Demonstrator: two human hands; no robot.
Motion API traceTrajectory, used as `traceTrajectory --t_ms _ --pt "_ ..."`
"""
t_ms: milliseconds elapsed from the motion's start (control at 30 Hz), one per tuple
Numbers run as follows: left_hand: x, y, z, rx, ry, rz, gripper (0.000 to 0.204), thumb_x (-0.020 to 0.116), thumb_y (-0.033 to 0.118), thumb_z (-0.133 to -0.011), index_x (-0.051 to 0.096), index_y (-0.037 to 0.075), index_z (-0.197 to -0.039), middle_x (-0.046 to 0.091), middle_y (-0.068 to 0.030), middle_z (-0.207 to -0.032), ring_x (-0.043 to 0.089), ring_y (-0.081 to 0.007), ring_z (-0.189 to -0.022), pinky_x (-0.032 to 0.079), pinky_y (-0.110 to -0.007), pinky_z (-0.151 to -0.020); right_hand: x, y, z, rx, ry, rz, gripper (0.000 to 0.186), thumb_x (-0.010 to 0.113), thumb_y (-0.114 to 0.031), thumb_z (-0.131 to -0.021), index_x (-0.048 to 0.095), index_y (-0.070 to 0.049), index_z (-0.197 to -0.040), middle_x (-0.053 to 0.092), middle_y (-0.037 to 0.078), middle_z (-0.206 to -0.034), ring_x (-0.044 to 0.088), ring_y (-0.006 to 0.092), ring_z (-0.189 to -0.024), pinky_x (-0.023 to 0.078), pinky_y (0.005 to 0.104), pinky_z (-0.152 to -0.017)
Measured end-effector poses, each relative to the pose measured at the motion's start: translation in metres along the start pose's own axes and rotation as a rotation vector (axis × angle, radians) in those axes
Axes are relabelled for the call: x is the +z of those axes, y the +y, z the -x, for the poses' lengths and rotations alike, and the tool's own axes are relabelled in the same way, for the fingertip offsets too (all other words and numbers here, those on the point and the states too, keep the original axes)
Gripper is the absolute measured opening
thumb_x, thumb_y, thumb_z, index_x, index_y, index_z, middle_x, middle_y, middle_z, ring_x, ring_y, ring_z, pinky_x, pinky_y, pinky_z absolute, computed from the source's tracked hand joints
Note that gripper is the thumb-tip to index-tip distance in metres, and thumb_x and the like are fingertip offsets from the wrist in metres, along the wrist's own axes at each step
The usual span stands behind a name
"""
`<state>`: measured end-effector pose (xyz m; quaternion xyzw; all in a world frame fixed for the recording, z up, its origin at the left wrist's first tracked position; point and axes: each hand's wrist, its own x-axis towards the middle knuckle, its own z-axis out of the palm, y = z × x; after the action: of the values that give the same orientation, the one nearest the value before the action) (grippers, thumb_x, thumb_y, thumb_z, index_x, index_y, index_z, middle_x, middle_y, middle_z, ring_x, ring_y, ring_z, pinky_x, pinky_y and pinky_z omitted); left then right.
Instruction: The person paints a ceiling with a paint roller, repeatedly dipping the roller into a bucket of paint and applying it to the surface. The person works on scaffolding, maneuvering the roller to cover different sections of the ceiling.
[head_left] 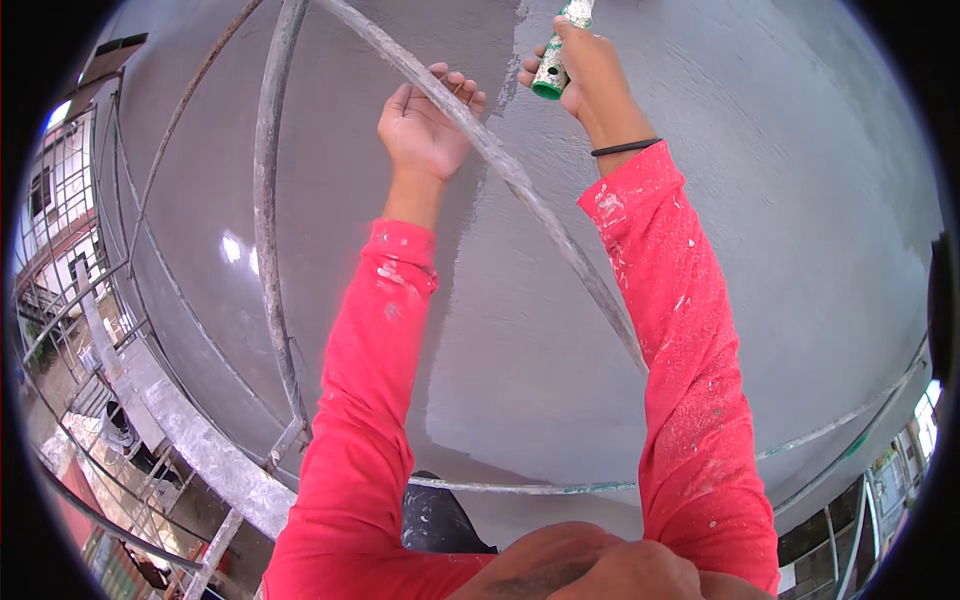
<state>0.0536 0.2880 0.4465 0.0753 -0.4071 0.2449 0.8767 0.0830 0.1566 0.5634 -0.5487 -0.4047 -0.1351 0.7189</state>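
My left hand [425, 125] was up in the upper middle of the frame, its fingers hooked over a diagonal scaffold brace [520, 185] that ran from the top centre down toward the right of centre, so that grip was closed around the pipe. My right hand [585, 70] sat at the top of the frame, just right of the left one, wrapped tight around a green, paint-spattered roller handle [553, 68]; the handle's open green end poked out below my fist and the rest of it ran up out of the picture, so I could not see the roller head. A black band [625, 148] circled that wrist above my red sleeve [690, 330].

The handle lay wholly inside my right grip, close to the brace but not touching it, with the wet grey wall [790, 200] filling the frame behind both hands. A paler, glossier stretch of coating showed at the upper right and a duller one at centre.

To do this well, I judged I should keep the left hand firm on the brace for balance, hold the handle low enough for leverage, and draw even overlapping passes so the boundary between sheen and dull blended out. At lower left an upright scaffold pole [268, 200] and a plank [215, 455] stood over the ground
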Motion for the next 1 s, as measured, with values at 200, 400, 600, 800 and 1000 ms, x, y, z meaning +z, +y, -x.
traceTrajectory --t_ms 200,400,600,800,1000 --pt "-0.031 -0.012 -0.022 -0.141 -0.176 -0.556 0.044 0.066 0.037 -0.096 0.059 0.002 -0.122 0.063 -0.011 -0.103 0.064 -0.02 -0.088 0.057 -0.034 -0.081 0.017 0.005 -0.021 0.026 -0.078 -0.085 0.044 0.055 -0.024 -0.1 0.041 0.012 -0.122 0.058 0.023 -0.097 0.068 0.0398 -0.081 0.063 0.0525 -0.064" --pt "-0.033 -0.031 -0.031 -0.115 -0.201 -0.403 0.057 0.073 0.045 -0.09 0.051 0.0 -0.116 0.064 -0.0205 -0.102 0.067 -0.0264 -0.078 0.057 -0.039 -0.065 -0.049 0.035 -0.087 0.207 -0.131 0.113 0.05 0.061 -0.037 -0.098 0.045 0.0 -0.128 0.059 0.017 -0.111 0.067 0.0318 -0.096 0.061 0.0447 -0.073" --pt "-0.018 -0.04 -0.043 -0.134 -0.284 -0.505 0.046 0.077 0.025 -0.086 0.055 -0.008 -0.11 0.065 -0.0216 -0.101 0.07 -0.0302 -0.084 0.062 -0.045 -0.07 -0.006 -0.003 -0.018 0.145 -0.128 0.357 0.046 0.057 -0.032 -0.097 0.054 0.009 -0.117 0.062 0.02 -0.103 0.066 0.0295 -0.084 0.058 0.0384 -0.065" --pt "-0.014 -0.025 -0.038 -0.235 -0.304 -0.796 0.041 0.071 0.022 -0.089 0.059 -0.012 -0.108 0.068 -0.022 -0.096 0.071 -0.0305 -0.085 0.063 -0.045 -0.074 -0.019 0.015 -0.04 0.126 -0.06 0.636 0.039 0.063 -0.038 -0.091 0.061 0.001 -0.096 0.059 0.01 -0.083 0.057 0.0186 -0.067 0.042 0.0309 -0.051" --pt "-0.011 -0.062 -0.03 -0.295 -0.499 -0.833 0.037 0.059 0.026 -0.097 0.062 -0.009 -0.109 0.069 -0.0181 -0.089 0.071 -0.0266 -0.078 0.061 -0.04 -0.069 -0.07 0.023 -0.037 0.143 -0.089 0.819 0.048 0.066 -0.055 -0.088 0.065 -0.008 -0.076 0.054 -0.001 -0.061 0.049 0.0092 -0.051 0.027 0.0256 -0.044"
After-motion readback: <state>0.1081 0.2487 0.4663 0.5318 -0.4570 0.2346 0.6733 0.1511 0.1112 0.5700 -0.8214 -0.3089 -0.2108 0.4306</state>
